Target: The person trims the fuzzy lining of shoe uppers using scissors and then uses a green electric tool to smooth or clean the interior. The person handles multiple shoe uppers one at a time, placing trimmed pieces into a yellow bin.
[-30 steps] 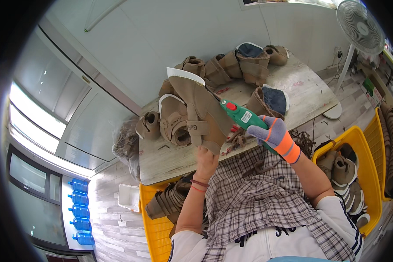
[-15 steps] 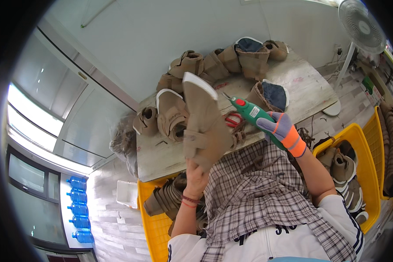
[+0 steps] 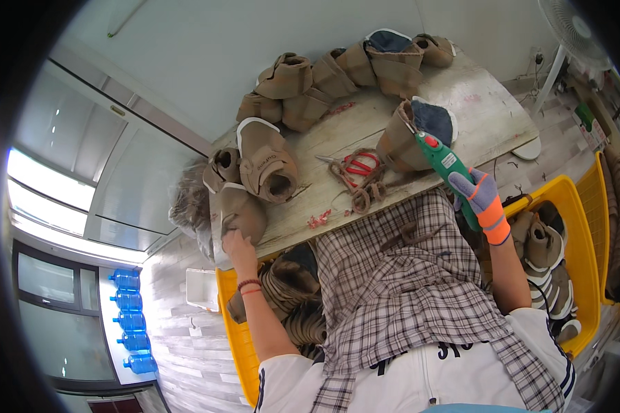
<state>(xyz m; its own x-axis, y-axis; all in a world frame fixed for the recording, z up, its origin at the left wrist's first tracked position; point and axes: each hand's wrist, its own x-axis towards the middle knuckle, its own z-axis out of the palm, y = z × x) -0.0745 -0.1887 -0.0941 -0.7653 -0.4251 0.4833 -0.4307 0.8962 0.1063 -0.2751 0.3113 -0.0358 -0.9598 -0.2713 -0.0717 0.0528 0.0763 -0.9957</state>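
My bare left hand [image 3: 239,253] is at the table's near left corner, fingers bent against a brown shoe [image 3: 244,215] that rests on the tabletop. Behind that shoe stand another brown one with a white sole edge [image 3: 267,165] and a smaller brown shoe [image 3: 222,165]. In a grey and orange glove, my right hand [image 3: 481,199] wraps round a green handheld power tool [image 3: 446,165] with a red button. The tool's tip is over a brown shoe with a dark blue sole [image 3: 401,141]; whether they touch, I cannot tell. Red-handled scissors [image 3: 360,165] lie mid-table beside a brown strap [image 3: 360,199].
More brown shoes [image 3: 324,86] line the back of the pale wooden table [image 3: 479,89]. Yellow crates holding shoes stand below it, one at left [image 3: 234,358] and one at right [image 3: 585,275]. A clear plastic bag [image 3: 189,199] hangs by the left edge; a fan [image 3: 579,27] stands back right.
My left hand has brought the brown shoe from mid-air down to the table's near left corner. My right hand has shifted right with the tool, whose tip is now by the blue-soled shoe.
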